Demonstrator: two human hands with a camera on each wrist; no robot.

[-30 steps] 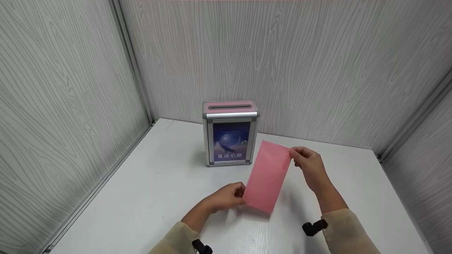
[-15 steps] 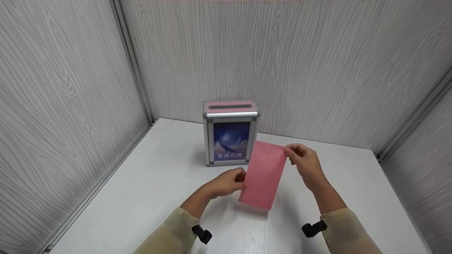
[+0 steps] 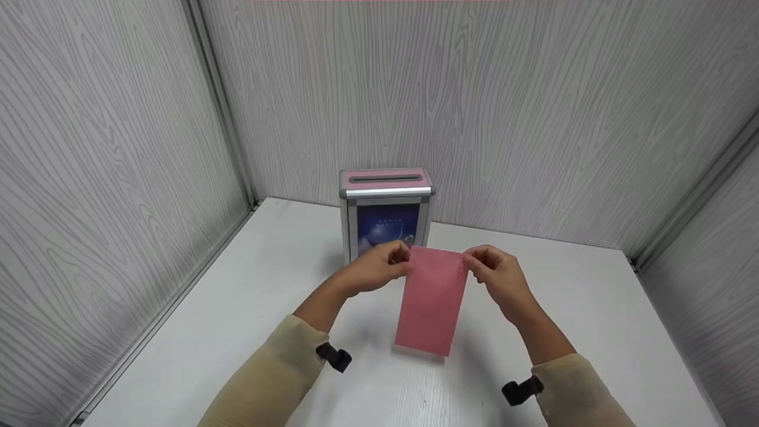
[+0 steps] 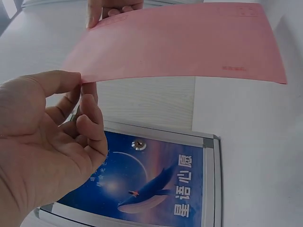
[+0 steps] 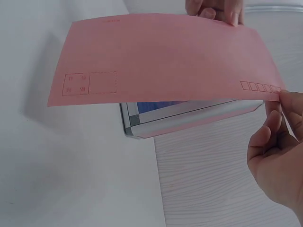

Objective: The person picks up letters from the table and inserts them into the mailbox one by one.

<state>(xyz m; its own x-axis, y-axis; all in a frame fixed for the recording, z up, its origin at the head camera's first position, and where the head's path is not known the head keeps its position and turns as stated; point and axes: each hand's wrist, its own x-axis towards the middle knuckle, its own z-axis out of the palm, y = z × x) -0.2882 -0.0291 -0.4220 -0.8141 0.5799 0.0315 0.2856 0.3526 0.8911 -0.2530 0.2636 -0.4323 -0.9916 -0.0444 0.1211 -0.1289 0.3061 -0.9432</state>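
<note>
A pink envelope [image 3: 431, 302] hangs between both hands in front of a slotted box, its long side running down toward the table. My left hand [image 3: 378, 268] pinches its upper left edge between thumb and fingers. At the upper right corner, the thumb and fingers of my right hand [image 3: 497, 276] grip the paper. Printed postcode squares and a stamp frame show on the envelope [image 5: 156, 59] in the right wrist view. Behind stands the silver-framed box [image 3: 388, 193], with a pink top, a dark slot [image 3: 385, 178] and a blue whale picture on its door; the hands and envelope partly cover it.
The white table [image 3: 284, 249] carries the box near its back edge. Pale wood-grain panels [image 3: 504, 118] close off the back and both sides. A small round lock [image 4: 138, 144] sits on the box door.
My left hand has slid up the envelope's left edge from near the bottom to near the top. The right hand has shifted slightly left, and the envelope hangs straighter, now overlapping the box's lower part.
</note>
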